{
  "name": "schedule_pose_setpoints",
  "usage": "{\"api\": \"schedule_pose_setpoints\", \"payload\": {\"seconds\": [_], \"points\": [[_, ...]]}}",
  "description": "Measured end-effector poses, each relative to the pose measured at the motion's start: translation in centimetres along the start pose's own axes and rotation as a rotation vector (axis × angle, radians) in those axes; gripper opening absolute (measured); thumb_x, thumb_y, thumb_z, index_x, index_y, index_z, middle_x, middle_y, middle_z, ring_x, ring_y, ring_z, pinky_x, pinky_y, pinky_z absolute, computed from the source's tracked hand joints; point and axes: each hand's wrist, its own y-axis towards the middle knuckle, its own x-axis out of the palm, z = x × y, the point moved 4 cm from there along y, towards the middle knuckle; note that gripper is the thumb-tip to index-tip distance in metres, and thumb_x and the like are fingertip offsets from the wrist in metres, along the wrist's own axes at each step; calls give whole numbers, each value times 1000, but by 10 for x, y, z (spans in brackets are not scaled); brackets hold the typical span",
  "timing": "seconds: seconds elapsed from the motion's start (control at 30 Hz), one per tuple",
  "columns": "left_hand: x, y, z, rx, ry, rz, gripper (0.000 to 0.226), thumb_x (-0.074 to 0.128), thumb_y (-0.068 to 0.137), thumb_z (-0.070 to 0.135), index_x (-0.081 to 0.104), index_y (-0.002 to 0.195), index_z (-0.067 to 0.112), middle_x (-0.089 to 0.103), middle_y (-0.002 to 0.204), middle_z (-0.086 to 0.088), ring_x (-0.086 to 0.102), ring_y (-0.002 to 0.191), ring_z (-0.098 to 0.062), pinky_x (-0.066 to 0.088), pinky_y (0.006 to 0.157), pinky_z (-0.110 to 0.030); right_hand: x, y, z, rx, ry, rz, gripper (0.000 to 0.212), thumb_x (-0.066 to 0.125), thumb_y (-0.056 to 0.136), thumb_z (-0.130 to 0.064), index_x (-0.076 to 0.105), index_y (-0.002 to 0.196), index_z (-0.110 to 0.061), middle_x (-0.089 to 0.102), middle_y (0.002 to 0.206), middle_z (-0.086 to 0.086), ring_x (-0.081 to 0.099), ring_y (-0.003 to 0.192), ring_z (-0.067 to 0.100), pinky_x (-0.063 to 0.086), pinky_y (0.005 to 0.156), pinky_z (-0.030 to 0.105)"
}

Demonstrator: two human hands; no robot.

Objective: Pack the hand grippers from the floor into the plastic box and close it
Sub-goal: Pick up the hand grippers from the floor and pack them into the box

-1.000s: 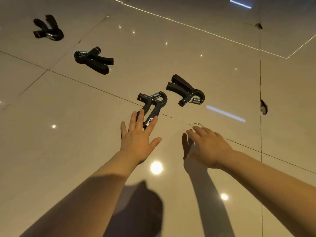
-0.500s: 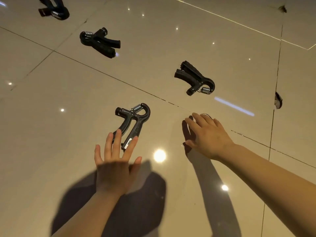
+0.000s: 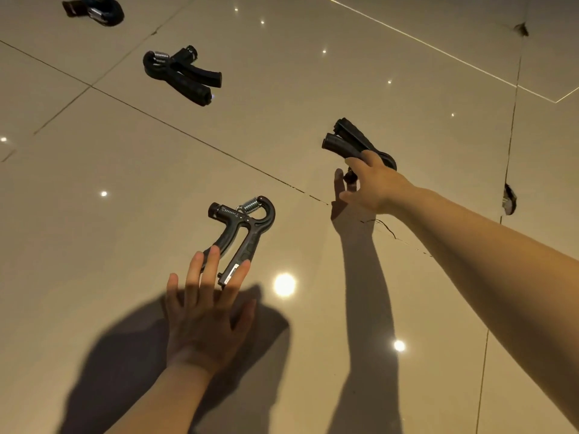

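- Black hand gripper with a steel spring (image 3: 242, 233) lies flat on the glossy beige floor tiles (image 3: 94, 245); its handle ends sit under the spread, straight fingertips of the left hand (image 3: 205, 321).
- Right hand (image 3: 374, 186) has thumb and fingers curled around the spring end of a second hand gripper (image 3: 347, 140), whose handles stick out beyond the fingers.
- Well past both hands' fingertips lie a foam-handled hand gripper (image 3: 183, 75) and, at the far edge, another hand gripper (image 3: 94, 9), partly cut off.

Left grip (image 3: 203, 321) splayed flat, right grip (image 3: 372, 186) curled, arms outstretched
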Motion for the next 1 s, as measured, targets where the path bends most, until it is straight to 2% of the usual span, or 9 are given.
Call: {"api": "schedule_pose_setpoints", "payload": {"seconds": [0.1, 0.17, 0.3, 0.43, 0.63, 0.8, 0.9, 1.0], "points": [[0, 0, -1, -5, -14, -41, 60, 36, 84, 53, 33, 140, 33, 25, 152, -15, 24, 139, -35, 21, 104, -60, 9, 11, 4, 6, -19, -95, 67, 59, 88, -35, 27, 144, -17, 5, 156, 7, 41, 126, 36, 40, 100, 41], [0, -1, -1, -8, -21, -58, 59, 35, 83, 53, 34, 139, 34, 24, 152, -13, 24, 139, -34, 20, 105, -60, 16, 13, 4, 6, -3, -130, 63, 59, 88, -27, 29, 142, -16, 2, 156, 5, 40, 126, 36, 41, 99, 40], [-1, 0, -2, -14, -34, -73, 60, 36, 83, 53, 34, 140, 34, 23, 153, -13, 23, 139, -34, 19, 105, -59, 20, 7, -12, -20, 20, -88, 50, 60, 81, -11, 42, 127, -2, 26, 143, 10, 50, 112, 33, 46, 89, 38], [-1, -1, -3, 8, -4, -65, 59, 35, 87, 53, 34, 142, 31, 26, 151, -16, 27, 138, -38, 25, 102, -61, 28, -11, -36, -60, -53, -84, 42, 63, 77, -14, 48, 114, -1, 37, 131, 9, 53, 99, 31, 43, 72, 34], [0, -1, -4, 7, 11, -92, 59, 30, 89, 54, 31, 143, 31, 23, 153, -15, 24, 140, -36, 24, 103, -61, 50, -52, -77, -281, -208, -9, 37, 57, 82, -13, 50, 118, -4, 45, 124, 9, 56, 96, 31, 36, 67, 30], [0, -1, -6, 12, 1, -92, 60, 32, 88, 55, 30, 143, 31, 22, 153, -15, 21, 141, -36, 24, 103, -62, 41, -65, -98, -444, -283, 97, 33, 55, 84, -2, 50, 117, -7, 50, 115, 10, 55, 93, 29, 37, 65, 31], [-1, -1, -6, 17, -8, -89, 59, 30, 89, 55, 30, 143, 31, 23, 153, -16, 22, 140, -36, 24, 103, -62, 26, -64, -101, -502, -296, 163, 27, 50, 84, 3, 53, 109, -5, 53, 107, 12, 55, 89, 30, 39, 63, 35], [-1, -1, -5, 18, -6, -94, 58, 27, 90, 55, 30, 143, 31, 24, 152, -16, 23, 140, -37, 25, 102, -62, 15, -65, -103, -585, -292, 269, 21, 56, 71, 10, 60, 89, -1, 59, 86, 16, 58, 71, 34, 34, 50, 31]]}}
